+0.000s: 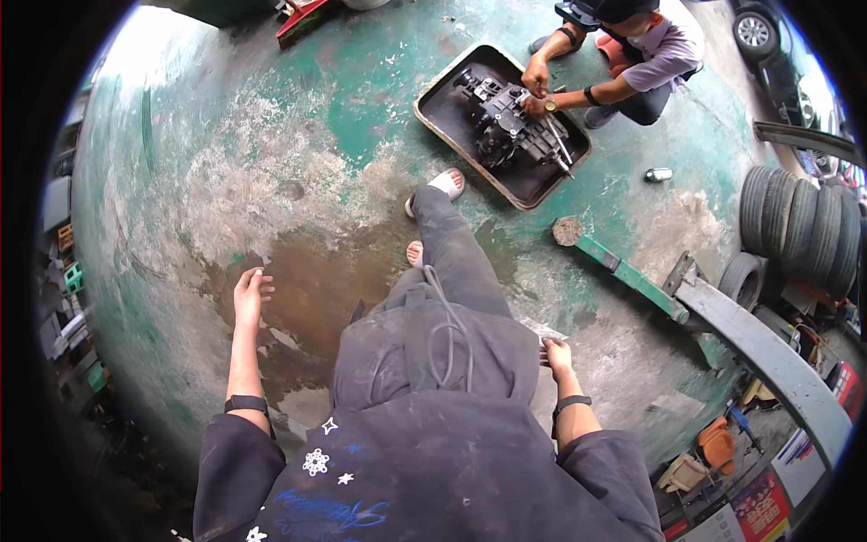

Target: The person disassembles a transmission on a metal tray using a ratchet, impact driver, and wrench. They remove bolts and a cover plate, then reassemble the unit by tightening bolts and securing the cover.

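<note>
1. Floor (194, 190): worn green paint, pale scuffs, brownish damp-looking patch between the person's left hand and legs.
2. Person's dark clothing (452, 470): fills lower middle; white star and snowflake shapes on it, cord hanging at front.
3. Co-worker (664, 54): crouched top right, past the tray, both hands on the machine unit (exact grip unclear).
4. Grey metal arm (763, 339): runs along the right side, bent by the lens.
5. Black tyres (795, 226): grouped at far right, above the grey metal arm.
6. Tray (440, 107): dark, shallow, rounded corners, on floor ahead of the person's feet.
7. Machine unit (510, 117): metal, gearbox-like, lies inside the tray, well apart from the person's own hands.
8. Green beam (646, 282): low, round pad at near-tray end, between tray and grey metal arm.
9. Left hand (251, 294): out over floor, fingers loosely curled, nothing held.
10. Right hand (557, 354): beside the clothing's edge, fingers bent; can't tell if gripping anything.
11. Canister (658, 174): small, silvery, lying right of the tray.
</note>
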The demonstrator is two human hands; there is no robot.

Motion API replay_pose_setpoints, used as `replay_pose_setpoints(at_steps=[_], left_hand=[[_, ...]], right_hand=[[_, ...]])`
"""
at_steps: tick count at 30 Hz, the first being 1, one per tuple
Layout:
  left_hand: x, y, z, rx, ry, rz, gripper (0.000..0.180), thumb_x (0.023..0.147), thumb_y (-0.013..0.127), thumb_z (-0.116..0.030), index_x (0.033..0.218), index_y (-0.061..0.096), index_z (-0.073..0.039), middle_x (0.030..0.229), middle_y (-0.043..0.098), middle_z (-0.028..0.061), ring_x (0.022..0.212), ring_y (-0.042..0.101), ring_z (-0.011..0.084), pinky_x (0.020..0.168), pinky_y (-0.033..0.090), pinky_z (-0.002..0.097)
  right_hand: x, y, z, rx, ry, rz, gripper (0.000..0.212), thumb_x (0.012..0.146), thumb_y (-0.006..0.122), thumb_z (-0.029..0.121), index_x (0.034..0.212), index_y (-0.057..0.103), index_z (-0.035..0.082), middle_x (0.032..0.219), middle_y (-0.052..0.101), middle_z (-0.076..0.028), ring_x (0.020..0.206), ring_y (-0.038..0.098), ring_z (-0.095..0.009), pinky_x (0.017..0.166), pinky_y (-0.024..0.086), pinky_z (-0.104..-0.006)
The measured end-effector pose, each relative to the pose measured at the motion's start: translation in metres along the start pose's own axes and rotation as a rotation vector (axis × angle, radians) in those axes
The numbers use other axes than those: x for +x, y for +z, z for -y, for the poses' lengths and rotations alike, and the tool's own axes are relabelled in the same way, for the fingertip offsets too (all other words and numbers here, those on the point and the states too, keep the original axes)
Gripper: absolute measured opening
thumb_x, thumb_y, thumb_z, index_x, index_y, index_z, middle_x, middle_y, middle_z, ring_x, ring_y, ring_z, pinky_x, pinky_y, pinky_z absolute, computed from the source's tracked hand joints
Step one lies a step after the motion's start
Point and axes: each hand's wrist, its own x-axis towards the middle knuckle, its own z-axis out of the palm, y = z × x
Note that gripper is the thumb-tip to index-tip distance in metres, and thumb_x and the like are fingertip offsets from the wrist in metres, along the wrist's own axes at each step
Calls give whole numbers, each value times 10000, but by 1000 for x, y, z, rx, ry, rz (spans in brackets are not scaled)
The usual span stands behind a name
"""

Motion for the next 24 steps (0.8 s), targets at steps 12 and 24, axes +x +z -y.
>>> replay_pose_setpoints(at_steps=[12, 24], left_hand=[[147, 116, -168, 461, 100, 413, 287, 942, 605, -193, 1166, 610, -14, 955, 681, 70, 843, 612, 125, 808, 485, 274], [293, 262, -142, 639, 365, 502, 271, 810, 698, -98, 1057, 615, -22, 1025, 624, 142, 946, 609, 263, 827, 481, 347]], right_hand=[[56, 129, 316, 30, -430, 159, 261, 946, 566, 162, 1150, 638, 16, 825, 680, -73, 649, 615, -112, 592, 471, -241], [220, 240, 398, -453, -358, -3, 285, 901, 638, 148, 1154, 634, 15, 826, 654, -29, 710, 596, -114, 691, 496, -267]])
